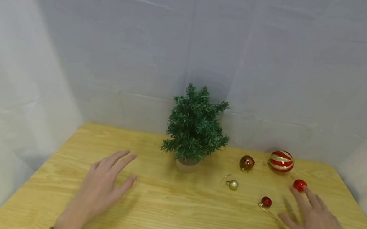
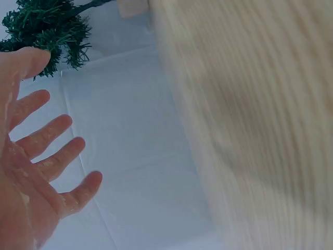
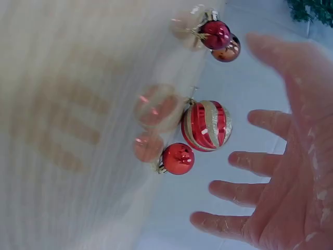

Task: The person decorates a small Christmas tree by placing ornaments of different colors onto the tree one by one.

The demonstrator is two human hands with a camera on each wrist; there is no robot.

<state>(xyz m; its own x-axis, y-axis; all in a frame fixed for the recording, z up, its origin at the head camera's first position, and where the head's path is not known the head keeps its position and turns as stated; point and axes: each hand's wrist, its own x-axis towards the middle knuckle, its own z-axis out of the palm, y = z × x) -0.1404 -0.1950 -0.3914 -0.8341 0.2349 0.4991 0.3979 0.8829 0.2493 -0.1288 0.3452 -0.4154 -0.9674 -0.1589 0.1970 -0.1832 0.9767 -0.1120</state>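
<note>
A small green artificial Christmas tree [image 1: 196, 126] stands upright in a round base [image 1: 187, 165] near the table's back edge. My left hand [image 1: 99, 186] hovers left of it, fingers spread, holding nothing. Over the right side of the table, my right hand [image 1: 315, 223] is held with its fingers apart and nothing between them. In the head view its fingertips overlap a bright red ball ornament [image 1: 299, 184]. A smaller dark red ball [image 1: 266, 202] lies left of that hand. Farther back is a large red-and-gold striped ball [image 1: 281, 161].
Between the tree and the striped ball lie a brown ball ornament [image 1: 247, 162] and a small gold ball [image 1: 233, 185] with a loop of thread. White cloth [image 1: 136, 46] hangs behind and beside the wooden table [image 1: 169, 221].
</note>
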